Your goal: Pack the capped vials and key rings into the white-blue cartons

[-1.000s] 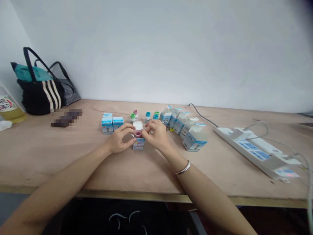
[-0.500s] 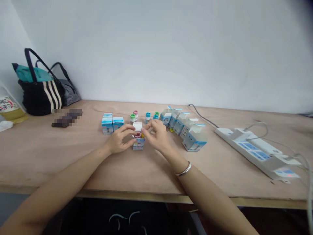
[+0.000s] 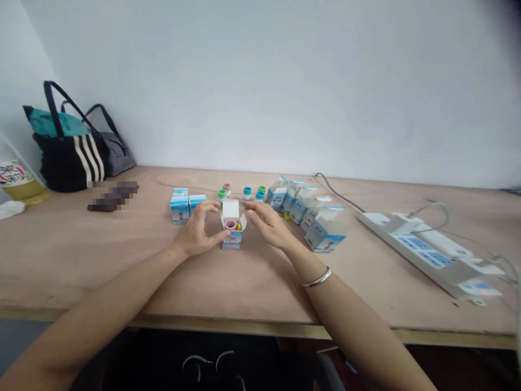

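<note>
Centrally, between a person's two hands, a small open box is standing upright on the wooden worktop (image 3: 228,288). The left hand (image 3: 199,231) is curving round the left side of the open box (image 3: 232,240), its thumb reaching to the front upper edge and seeming to touch it, its other fingers spreading loosely without gripping. The right hand (image 3: 268,224) is hovering just beside the box's right flap, relaxed and holding nothing, a silver bracelet (image 3: 317,278) circling the wrist. Inside the box, a pink-capped bottle (image 3: 230,224) is showing at the top, with something yellow (image 3: 238,227) sitting on its right. The box's white lid is standing up at the back, its side flaps leaning outward.

Just beyond the hands, five small bottles with pink, green and blue caps (image 3: 247,191) are standing in a loose group. To the left, blue-and-white closed boxes (image 3: 179,210) are clustering together; to the right, a row of similar boxes with raised lids (image 3: 325,233) is slanting toward the person. Farther right, a white power strip (image 3: 425,251) is lying diagonally. At far left, a black bag with pale stripes (image 3: 61,163) is leaning near the wall.
</note>
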`<state>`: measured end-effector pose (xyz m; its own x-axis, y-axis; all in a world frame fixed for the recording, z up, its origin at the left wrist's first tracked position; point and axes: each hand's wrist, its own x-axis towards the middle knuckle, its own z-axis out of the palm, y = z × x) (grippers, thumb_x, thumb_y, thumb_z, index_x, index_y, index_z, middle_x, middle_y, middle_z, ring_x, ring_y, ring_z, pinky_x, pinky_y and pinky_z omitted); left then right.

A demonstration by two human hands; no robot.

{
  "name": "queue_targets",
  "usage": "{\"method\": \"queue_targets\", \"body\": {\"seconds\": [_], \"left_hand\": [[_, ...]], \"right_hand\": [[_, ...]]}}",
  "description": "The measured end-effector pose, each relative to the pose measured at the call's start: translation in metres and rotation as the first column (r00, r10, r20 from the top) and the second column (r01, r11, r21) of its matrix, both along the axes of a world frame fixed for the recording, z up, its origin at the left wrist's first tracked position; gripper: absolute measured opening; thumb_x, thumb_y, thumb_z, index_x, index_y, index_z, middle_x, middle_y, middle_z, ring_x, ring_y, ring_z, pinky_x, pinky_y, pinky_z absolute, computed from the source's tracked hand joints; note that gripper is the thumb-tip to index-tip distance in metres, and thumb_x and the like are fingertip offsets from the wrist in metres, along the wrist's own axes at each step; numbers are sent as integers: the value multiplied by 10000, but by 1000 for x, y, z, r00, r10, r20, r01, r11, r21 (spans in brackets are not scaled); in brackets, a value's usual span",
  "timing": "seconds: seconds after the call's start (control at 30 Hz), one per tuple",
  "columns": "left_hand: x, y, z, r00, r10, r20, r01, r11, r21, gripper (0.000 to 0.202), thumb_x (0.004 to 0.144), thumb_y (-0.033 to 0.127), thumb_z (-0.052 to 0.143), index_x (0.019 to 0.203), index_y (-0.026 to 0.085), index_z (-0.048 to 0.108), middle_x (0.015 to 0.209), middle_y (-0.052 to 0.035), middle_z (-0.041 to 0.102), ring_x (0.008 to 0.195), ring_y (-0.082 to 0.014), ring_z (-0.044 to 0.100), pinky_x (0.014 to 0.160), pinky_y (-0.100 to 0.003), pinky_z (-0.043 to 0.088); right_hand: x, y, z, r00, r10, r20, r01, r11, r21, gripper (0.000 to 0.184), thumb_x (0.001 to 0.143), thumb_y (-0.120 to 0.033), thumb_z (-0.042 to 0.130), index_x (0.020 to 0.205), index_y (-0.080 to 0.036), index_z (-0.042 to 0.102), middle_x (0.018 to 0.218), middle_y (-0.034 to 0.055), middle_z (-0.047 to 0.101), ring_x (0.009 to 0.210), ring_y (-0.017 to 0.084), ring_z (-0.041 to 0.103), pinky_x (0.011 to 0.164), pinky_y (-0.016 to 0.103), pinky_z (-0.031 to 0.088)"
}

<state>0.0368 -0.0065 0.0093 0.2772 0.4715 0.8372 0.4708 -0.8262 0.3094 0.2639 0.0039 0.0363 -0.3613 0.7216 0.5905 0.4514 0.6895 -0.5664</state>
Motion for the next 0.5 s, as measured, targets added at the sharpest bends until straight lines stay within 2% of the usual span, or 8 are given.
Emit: {"method": "queue_targets", "body": {"seconds": [0.07,0.17,0.3,0.4,0.5], "left_hand": [[0,0,-2,999,15,28,-15,1000,-2,481,709,341,713,1082,192,449,1097,-95,593,1038,-220,589,885,-390,494],[1,-1,-3,996,-35,-84,36,999,17,286,775,323,654,1006,200,538,1070,-74,629,1034,-203,601,947,-403,465],[1,-1,0,988,-51,-143,62,996,71,161,793,299,639,924,207,622,1210,-95,560,1162,-228,527,997,-425,438],[2,0,0,994,-32,-106,40,997,69,118,796,289,636,884,210,644,1302,-94,468,1199,-242,496,973,-424,468],[2,2,-1,992,-100,-73,103,994,42,104,810,279,619,857,186,625,1343,-105,398,1131,-219,554,952,-403,496]], "right_hand": [[-1,2,-4,1000,-7,-16,6,997,-75,413,877,-447,492,1184,-184,573,1141,122,623,1048,250,570,878,409,457],[-5,2,-9,997,-2,-75,-12,981,-192,460,824,-418,578,1216,-180,548,1153,120,618,1043,250,578,834,387,480],[-12,2,-12,978,93,-188,-148,941,-304,481,795,-390,614,1225,-191,531,1082,93,640,976,214,603,832,372,479],[-15,0,-11,951,168,-258,-242,927,-286,425,779,-383,641,1158,-208,560,1084,74,634,972,201,601,843,369,470],[-16,-3,-8,946,197,-257,-250,949,-194,295,758,-385,673,980,-199,620,993,57,646,929,193,602,833,363,465]]}}
